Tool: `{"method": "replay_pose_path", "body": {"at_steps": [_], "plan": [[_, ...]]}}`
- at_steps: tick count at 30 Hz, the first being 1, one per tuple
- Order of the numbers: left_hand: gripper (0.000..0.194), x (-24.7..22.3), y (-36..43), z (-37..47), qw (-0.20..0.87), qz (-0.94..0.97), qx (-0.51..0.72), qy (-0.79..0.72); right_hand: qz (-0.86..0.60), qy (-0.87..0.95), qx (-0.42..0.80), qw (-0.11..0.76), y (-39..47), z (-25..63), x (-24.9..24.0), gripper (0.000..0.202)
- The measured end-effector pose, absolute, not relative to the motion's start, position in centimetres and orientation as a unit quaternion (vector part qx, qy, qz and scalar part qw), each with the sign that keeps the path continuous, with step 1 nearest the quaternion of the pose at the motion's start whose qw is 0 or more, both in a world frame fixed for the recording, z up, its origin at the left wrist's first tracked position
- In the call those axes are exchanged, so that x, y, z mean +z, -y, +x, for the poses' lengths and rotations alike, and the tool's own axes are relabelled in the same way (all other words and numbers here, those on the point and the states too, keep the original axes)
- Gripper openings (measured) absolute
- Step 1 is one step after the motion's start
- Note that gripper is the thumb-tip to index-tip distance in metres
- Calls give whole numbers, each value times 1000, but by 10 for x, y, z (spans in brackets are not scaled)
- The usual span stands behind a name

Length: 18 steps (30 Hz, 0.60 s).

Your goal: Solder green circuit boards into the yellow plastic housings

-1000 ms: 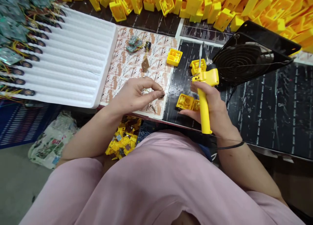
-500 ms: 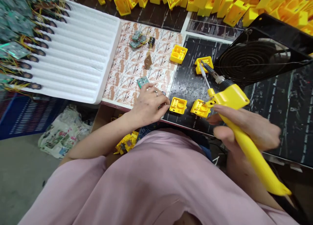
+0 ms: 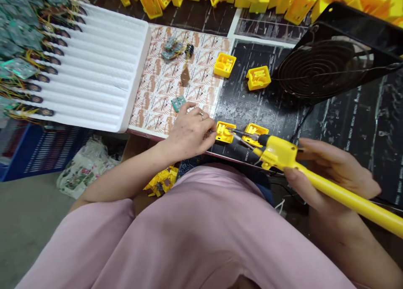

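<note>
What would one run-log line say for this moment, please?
right hand: holds yellow tool | tool tip: at near-left yellow housing | left hand: beside that housing

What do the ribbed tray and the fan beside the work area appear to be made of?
The ribbed tray looks like matte white foam, given its thick, grainy edges. The fan has a dark, satin frame, metal or plastic; its thin concentric guard rings suggest wire.
</note>
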<state>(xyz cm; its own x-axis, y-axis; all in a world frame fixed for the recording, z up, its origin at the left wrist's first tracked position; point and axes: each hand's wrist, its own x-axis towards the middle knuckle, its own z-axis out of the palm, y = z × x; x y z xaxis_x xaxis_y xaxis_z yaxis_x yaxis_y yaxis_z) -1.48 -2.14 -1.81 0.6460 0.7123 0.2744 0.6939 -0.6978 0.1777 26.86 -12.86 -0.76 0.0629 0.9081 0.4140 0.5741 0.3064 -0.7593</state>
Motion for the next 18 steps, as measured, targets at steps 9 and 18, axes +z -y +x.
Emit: {"method": "replay_pose_path", "body": {"at_steps": [9, 18], "plan": [[24, -11, 18, -13, 24, 920, 123, -371, -429, 779, 142, 435, 108, 255, 0, 22], [29, -3, 12, -11, 17, 937, 80, -341, -397, 782, 176, 446, 93, 264, 12, 17]]}}
